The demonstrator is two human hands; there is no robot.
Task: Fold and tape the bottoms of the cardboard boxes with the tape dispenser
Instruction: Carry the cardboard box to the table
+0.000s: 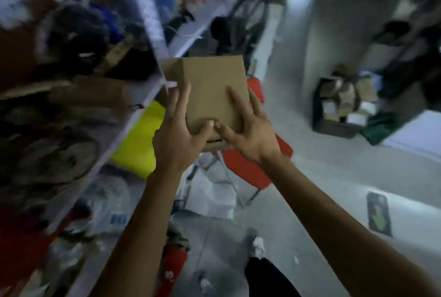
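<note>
Both hands hold the box (214, 91) up in the air, above a red chair (257, 165). The left hand (177, 136) grips its left side, the right hand (248, 134) its right; both thumbs press the near edge. No dispenser is in view.

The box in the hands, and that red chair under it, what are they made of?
The box looks like plain brown cardboard, matte and unprinted, with faint ribbing across its face. Both the left hand and the right hand grip it. The red chair seems to have a smooth plastic seat on thin, pale legs that could be metal, though blur leaves that unsure.
</note>
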